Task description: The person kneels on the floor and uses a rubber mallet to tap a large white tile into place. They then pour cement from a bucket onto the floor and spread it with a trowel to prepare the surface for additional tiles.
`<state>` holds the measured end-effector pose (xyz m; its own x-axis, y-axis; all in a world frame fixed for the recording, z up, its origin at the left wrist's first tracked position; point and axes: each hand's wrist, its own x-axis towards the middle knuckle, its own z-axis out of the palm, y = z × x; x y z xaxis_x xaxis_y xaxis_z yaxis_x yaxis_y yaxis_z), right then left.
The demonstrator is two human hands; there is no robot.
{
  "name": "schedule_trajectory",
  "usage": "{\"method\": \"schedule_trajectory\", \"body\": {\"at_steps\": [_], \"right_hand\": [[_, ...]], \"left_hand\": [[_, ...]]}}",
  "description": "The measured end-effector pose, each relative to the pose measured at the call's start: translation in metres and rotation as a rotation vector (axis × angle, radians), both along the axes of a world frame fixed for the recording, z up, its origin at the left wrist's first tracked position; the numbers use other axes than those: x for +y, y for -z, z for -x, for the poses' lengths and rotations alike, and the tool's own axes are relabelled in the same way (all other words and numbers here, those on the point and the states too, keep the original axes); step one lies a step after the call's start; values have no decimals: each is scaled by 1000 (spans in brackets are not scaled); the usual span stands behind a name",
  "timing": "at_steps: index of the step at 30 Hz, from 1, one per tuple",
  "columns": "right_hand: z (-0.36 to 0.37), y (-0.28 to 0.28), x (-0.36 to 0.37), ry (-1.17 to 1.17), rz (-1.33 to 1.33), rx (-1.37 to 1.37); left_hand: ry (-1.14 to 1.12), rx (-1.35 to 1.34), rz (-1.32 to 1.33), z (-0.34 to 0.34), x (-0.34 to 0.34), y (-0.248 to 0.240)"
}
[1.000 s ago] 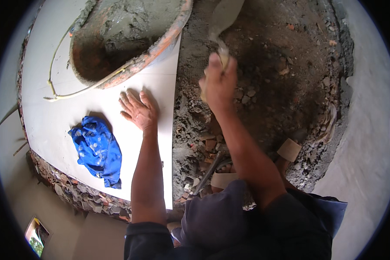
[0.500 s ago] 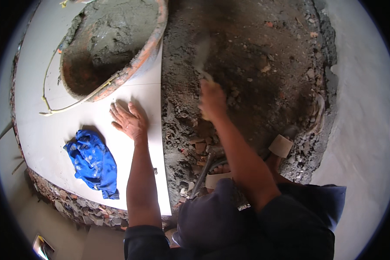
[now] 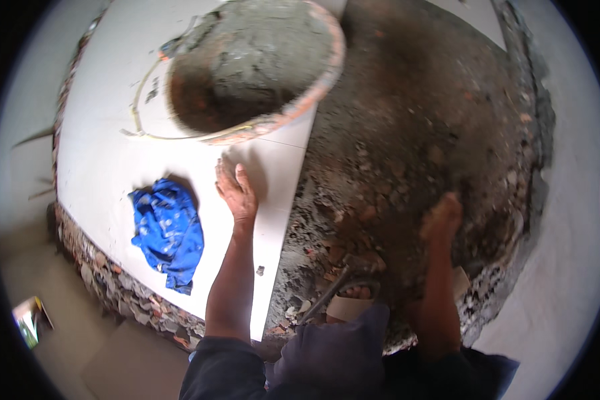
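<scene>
The tub (image 3: 315, 100) is at 11 o'clock from the middle of the view, standing on the white tiles (image 3: 103, 150). It holds grey wet mortar (image 3: 270, 50), which is heaped toward the tub's 1 o'clock side; toward its 7 o'clock side the inner wall is dark and stained, and its rim is crusted orange and grey. A thin yellow cord (image 3: 142, 134) curves around the tub at its 8 o'clock side. The left hand (image 3: 237, 193), at 9 o'clock, is palm down and released, just beside the tub; whether it touches the tiles, I cannot tell. A crumpled blue cloth (image 3: 168, 230) lies between 8 and 9 o'clock. The right hand (image 3: 441, 219), at 3 o'clock above the rough ground (image 3: 393, 153), is blurred, so I cannot tell if it grasps something.
</scene>
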<state>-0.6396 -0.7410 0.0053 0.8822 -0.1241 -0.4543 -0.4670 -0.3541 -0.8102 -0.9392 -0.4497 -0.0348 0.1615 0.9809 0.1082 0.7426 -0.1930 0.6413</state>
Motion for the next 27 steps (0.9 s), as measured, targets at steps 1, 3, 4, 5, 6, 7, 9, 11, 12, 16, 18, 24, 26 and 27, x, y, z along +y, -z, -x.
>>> {"method": "schedule_trajectory", "body": {"at_steps": [1, 3, 4, 5, 6, 7, 9, 11, 12, 16, 18, 24, 26, 27], "right_hand": [[-20, -4, -7, 38, -95, -25], [-82, -27, -20, -320, 109, -223], [-113, -44, -20, -451, 214, -366], [-143, -66, -20, -616, 422, -536], [-169, -90, -18, -737, 600, -848], [-191, -115, -16, -826, 633, -782], [-218, -170, -18, -919, 653, -766], [-226, -208, -26, -1022, 1049, -747], [-226, -219, -32, -1061, 1077, -740], [-214, -217, -74, -994, 1126, -600], [-216, -193, -82, -1002, 1016, -581], [-246, -104, -33, -1167, 805, -398], [-252, -78, -21, -1252, 685, -541], [-253, -67, -20, -1252, 669, -468]], "left_hand": [[-29, -63, 30, 2, 3, -9], [-131, -380, 92, -1, 15, -33], [-202, -527, 102, -2, 21, -50], [-306, -677, 162, -5, 28, -69], [-283, -731, 130, -6, 34, -90], [-277, -788, 134, -6, 40, -113], [-280, -758, 145, -12, 56, -153], [-327, -680, 321, -21, 74, -178], [-344, -680, 423, -22, 80, -186], [-326, -831, 706, -17, 97, -190], [-293, -847, 751, -9, 102, -184], [-353, -868, 818, -1, 112, -179], [-333, -911, 829, -12, 109, -184], [-293, -919, 818, -20, 106, -188]]}}
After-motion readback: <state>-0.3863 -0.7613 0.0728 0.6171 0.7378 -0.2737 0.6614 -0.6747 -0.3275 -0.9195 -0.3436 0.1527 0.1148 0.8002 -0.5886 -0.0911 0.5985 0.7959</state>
